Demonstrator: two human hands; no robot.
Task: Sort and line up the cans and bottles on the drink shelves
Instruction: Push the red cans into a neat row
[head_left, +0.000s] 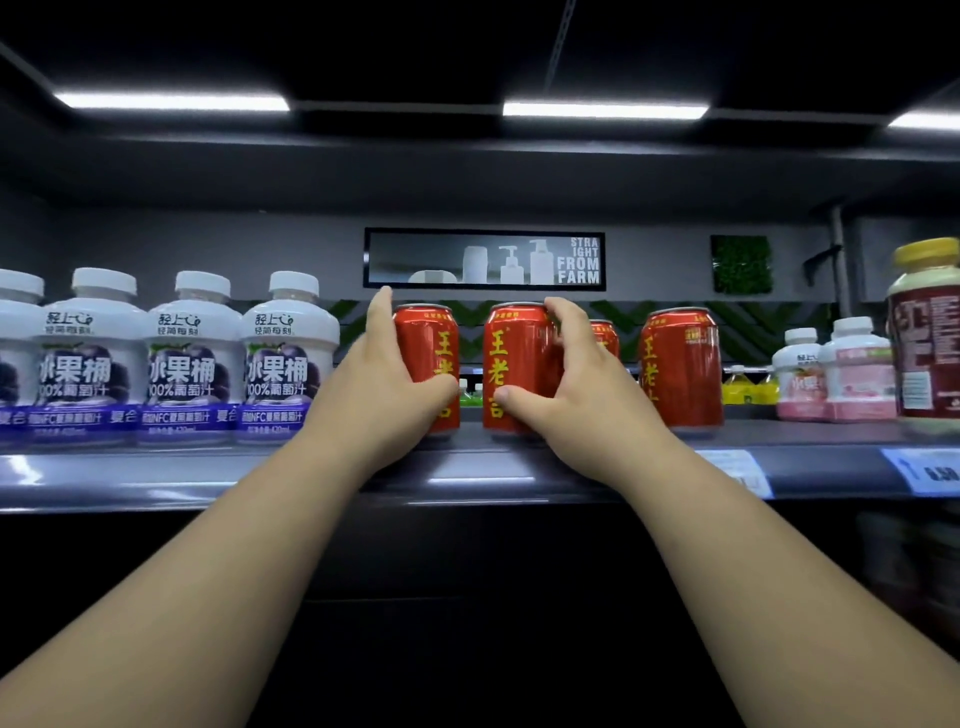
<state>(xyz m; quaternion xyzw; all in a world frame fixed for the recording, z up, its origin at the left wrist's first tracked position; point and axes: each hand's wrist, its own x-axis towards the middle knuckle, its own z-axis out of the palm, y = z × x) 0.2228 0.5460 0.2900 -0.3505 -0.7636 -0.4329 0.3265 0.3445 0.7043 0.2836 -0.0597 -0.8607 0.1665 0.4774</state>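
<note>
On the glossy shelf (156, 480), left hand (382, 387) fingers (383, 314) wrap one red can (439, 348), right hand (569, 387) another can (511, 353).

Four red cans with yellow characters stood upright on the shelf (156, 470). The left hand (384, 387) gripped the first can (434, 345), and the right hand (569, 387) gripped the second can (511, 358) just beside it. The third can (605, 338) stood further back, and the fourth can (680, 366) stood apart at the right. The white bottles (192, 358) with purple labels made a row on the left. Two pink bottles (857, 376) stood on the right.
</note>
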